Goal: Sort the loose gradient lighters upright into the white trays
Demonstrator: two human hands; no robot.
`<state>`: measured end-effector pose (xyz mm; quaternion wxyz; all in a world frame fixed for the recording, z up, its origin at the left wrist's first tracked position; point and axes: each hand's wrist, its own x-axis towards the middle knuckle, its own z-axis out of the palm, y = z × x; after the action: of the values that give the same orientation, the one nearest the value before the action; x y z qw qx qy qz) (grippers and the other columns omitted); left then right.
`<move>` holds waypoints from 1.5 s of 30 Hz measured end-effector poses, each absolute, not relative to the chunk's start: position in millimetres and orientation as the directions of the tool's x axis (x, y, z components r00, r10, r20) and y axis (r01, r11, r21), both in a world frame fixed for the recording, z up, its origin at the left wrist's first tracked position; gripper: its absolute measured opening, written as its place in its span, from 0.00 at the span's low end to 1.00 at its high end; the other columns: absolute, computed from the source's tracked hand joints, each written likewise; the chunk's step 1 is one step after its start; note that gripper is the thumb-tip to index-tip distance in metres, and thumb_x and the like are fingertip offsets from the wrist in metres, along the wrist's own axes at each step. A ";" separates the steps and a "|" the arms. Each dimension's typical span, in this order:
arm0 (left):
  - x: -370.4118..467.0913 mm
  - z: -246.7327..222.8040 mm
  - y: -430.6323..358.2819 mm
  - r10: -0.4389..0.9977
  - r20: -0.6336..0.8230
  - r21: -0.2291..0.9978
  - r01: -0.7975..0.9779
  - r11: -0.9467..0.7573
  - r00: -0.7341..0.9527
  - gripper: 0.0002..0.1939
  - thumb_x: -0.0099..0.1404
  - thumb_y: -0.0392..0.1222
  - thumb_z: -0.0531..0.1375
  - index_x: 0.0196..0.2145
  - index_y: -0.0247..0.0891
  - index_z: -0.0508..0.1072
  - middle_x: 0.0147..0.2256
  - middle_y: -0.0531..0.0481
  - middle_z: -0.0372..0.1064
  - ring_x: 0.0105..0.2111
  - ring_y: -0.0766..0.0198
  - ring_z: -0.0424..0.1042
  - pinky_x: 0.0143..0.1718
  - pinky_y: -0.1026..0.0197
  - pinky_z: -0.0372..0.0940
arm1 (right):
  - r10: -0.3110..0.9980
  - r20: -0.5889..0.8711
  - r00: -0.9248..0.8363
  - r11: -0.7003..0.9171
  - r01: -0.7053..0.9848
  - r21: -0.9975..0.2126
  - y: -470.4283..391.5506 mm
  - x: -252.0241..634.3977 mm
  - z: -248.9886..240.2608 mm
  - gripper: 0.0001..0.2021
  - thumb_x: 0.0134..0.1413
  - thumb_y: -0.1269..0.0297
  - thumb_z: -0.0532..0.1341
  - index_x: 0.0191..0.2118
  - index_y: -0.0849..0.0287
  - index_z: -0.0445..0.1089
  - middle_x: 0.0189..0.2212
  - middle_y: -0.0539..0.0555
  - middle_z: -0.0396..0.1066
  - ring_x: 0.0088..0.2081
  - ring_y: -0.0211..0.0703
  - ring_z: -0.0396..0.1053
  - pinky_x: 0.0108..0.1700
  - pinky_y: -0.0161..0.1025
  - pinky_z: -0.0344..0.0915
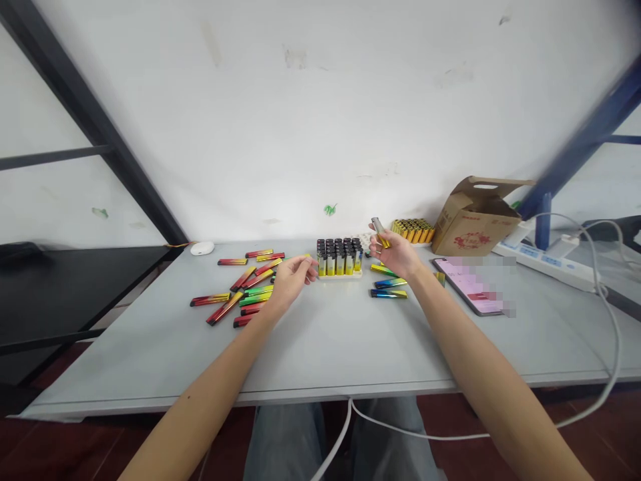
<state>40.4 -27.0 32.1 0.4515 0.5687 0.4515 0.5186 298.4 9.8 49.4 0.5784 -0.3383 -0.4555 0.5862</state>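
Observation:
My right hand (395, 252) is raised above the table, its fingers closed around a yellow-and-grey lighter (380, 232) that tilts up to the left. My left hand (295, 277) is curled with thumb and fingertips together, just left of a tray of upright lighters (340, 262) with black tops and yellow bodies. Whether anything is between those fingertips is hidden. Loose red-and-gold and green shiny lighters (258, 278) lie scattered left of and partly behind my left hand. Several blue-and-yellow lighters (389, 293) lie below my right hand.
Another block of upright yellow lighters (418, 231) stands by the wall, beside an open cardboard box (471, 224). A phone (471, 287) lies at the right, near a white power strip (548, 264) with cables. A white rounded case (201, 248) sits at the back left.

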 end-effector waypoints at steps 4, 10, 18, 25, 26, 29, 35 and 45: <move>41.3 30.1 -26.6 0.980 0.183 0.981 0.052 -0.187 0.074 0.15 0.58 0.52 0.60 0.29 0.35 0.75 0.22 0.51 0.69 0.21 0.68 0.66 0.25 0.64 0.61 | 0.993 0.090 -0.072 0.057 -0.376 -0.925 4.2 303.6 47.2 0.13 0.39 0.65 0.63 0.35 0.54 0.63 0.25 0.46 0.68 0.27 0.37 0.65 0.30 0.35 0.64; 39.5 31.3 -27.1 0.982 0.183 0.981 0.058 -0.186 0.056 0.15 0.58 0.51 0.60 0.29 0.35 0.75 0.23 0.50 0.69 0.22 0.68 0.67 0.26 0.63 0.61 | 0.996 0.038 -0.086 0.003 -0.374 -0.927 4.7 304.8 46.6 0.10 0.36 0.69 0.61 0.30 0.56 0.63 0.23 0.47 0.65 0.23 0.34 0.59 0.25 0.33 0.58; 40.2 33.8 -28.9 0.981 0.184 0.981 0.049 -0.187 0.063 0.15 0.58 0.51 0.60 0.29 0.35 0.75 0.23 0.51 0.69 0.22 0.68 0.67 0.26 0.63 0.61 | 0.989 0.010 -0.147 -0.043 -0.352 -0.935 7.0 308.9 42.9 0.26 0.48 0.35 0.53 0.20 0.54 0.51 0.16 0.43 0.43 0.17 0.33 0.43 0.17 0.32 0.47; 40.6 33.5 -28.9 0.980 0.186 0.981 0.039 -0.189 0.067 0.13 0.59 0.49 0.59 0.29 0.35 0.75 0.23 0.51 0.69 0.22 0.68 0.66 0.25 0.64 0.60 | 0.993 -0.017 -0.116 -0.063 -0.408 -0.911 6.4 305.0 43.3 0.26 0.48 0.37 0.51 0.17 0.54 0.43 0.13 0.42 0.37 0.16 0.32 0.34 0.16 0.31 0.37; 40.8 33.4 -29.1 0.981 0.184 0.982 0.039 -0.187 0.068 0.13 0.58 0.49 0.59 0.29 0.35 0.75 0.22 0.51 0.69 0.22 0.68 0.66 0.25 0.64 0.60 | 0.993 -0.011 -0.119 -0.059 -0.411 -0.910 5.9 304.2 43.6 0.26 0.47 0.38 0.51 0.17 0.54 0.44 0.13 0.42 0.37 0.17 0.31 0.34 0.16 0.30 0.37; 41.3 33.2 -29.2 0.982 0.176 0.983 0.044 -0.179 0.067 0.14 0.58 0.50 0.59 0.29 0.35 0.75 0.22 0.51 0.69 0.21 0.68 0.66 0.25 0.64 0.60 | 0.990 0.013 -0.138 -0.044 -0.405 -0.913 4.7 301.1 44.3 0.26 0.47 0.38 0.51 0.17 0.53 0.44 0.13 0.42 0.37 0.16 0.31 0.33 0.16 0.30 0.37; 41.1 32.1 -28.0 0.980 0.185 0.980 0.056 -0.189 0.069 0.14 0.58 0.50 0.59 0.29 0.35 0.75 0.22 0.51 0.69 0.21 0.68 0.66 0.25 0.64 0.59 | 0.989 0.018 -0.149 -0.045 -0.409 -0.911 5.6 293.4 45.7 0.24 0.49 0.42 0.51 0.18 0.53 0.43 0.13 0.41 0.36 0.16 0.31 0.32 0.15 0.30 0.37; 39.9 30.4 -27.3 0.980 0.187 0.979 0.070 -0.192 0.075 0.14 0.59 0.49 0.59 0.30 0.35 0.75 0.23 0.51 0.69 0.22 0.68 0.66 0.26 0.64 0.61 | 0.987 0.001 -0.158 -0.066 -0.420 -0.905 7.3 288.8 44.3 0.22 0.56 0.46 0.48 0.19 0.54 0.45 0.14 0.41 0.36 0.15 0.30 0.32 0.14 0.30 0.36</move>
<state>39.9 -27.3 30.4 0.4471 0.5809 0.4517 0.5086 288.8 7.3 44.3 0.5479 -0.3474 -0.4082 0.6423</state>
